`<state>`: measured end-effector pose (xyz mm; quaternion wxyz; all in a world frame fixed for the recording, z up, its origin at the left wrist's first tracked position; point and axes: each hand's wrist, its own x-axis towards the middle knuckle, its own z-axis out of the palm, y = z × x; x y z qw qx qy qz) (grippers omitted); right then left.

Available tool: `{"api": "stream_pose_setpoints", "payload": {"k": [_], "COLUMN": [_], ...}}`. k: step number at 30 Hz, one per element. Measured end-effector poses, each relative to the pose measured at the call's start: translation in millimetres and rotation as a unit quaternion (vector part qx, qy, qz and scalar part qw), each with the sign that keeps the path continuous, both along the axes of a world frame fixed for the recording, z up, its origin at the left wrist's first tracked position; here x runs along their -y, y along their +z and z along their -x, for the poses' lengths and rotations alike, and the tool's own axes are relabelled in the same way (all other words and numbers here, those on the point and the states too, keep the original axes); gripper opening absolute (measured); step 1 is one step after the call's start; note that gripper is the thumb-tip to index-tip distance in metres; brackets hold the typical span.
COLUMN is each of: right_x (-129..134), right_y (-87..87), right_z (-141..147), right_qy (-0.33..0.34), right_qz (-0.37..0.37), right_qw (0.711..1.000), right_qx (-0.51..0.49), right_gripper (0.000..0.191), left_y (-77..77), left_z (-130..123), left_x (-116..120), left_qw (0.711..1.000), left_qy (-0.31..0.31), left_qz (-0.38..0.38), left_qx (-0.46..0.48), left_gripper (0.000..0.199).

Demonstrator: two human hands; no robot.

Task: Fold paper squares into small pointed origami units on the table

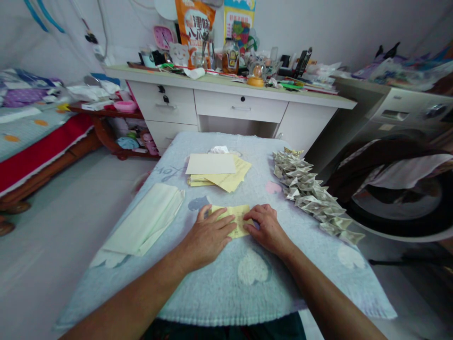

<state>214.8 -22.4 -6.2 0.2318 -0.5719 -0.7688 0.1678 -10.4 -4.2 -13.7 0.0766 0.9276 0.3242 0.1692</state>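
Observation:
A small sheet of yellow paper with faint print lies in front of me on the blue cloth. My left hand rests flat on its left part, fingers stretched out and slightly spread. At the right edge, my right hand has its fingers bent and drawn together on the paper; the palm side is hidden. Just beyond sits a stack of yellow papers with a pale card on top. To the left is a folded pale green sheet. Rows of folded pointed paper pieces stand on the right.
A blue fleece cloth with heart shapes covers the table. A crumpled white tissue lies behind the stack. Farther back, a white desk carries jars, packets and small items. A washing machine stands right, a bed left.

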Motion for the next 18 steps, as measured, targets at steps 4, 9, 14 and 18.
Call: {"api": "stream_pose_setpoints", "payload": {"k": [4, 9, 14, 18], "right_x": [-1.1, -1.2, -1.0, -1.8], "right_y": [-0.6, -1.0, -1.5, -3.0], "right_z": [0.7, 1.0, 0.9, 0.4], "right_qy": [-0.016, -0.04, -0.035, -0.029], "right_qz": [0.006, 0.012, 0.012, 0.01], "right_qw": [1.0, 0.999, 0.999, 1.0], "right_qx": [-0.002, 0.002, 0.006, 0.006], "right_gripper": [0.013, 0.016, 0.017, 0.017], "left_y": [1.3, 1.5, -0.4, 1.2], "left_z": [-0.6, -1.7, -3.6, -6.6], "left_x": [1.3, 2.3, 2.3, 1.8], "left_qw": [1.0, 0.999, 0.998, 0.996], "left_qy": [0.002, 0.001, 0.006, 0.001], "left_qz": [-0.015, -0.034, -0.059, -0.085], "left_qx": [0.009, 0.006, -0.002, -0.007], "left_gripper": [0.024, 0.024, 0.023, 0.021]}}
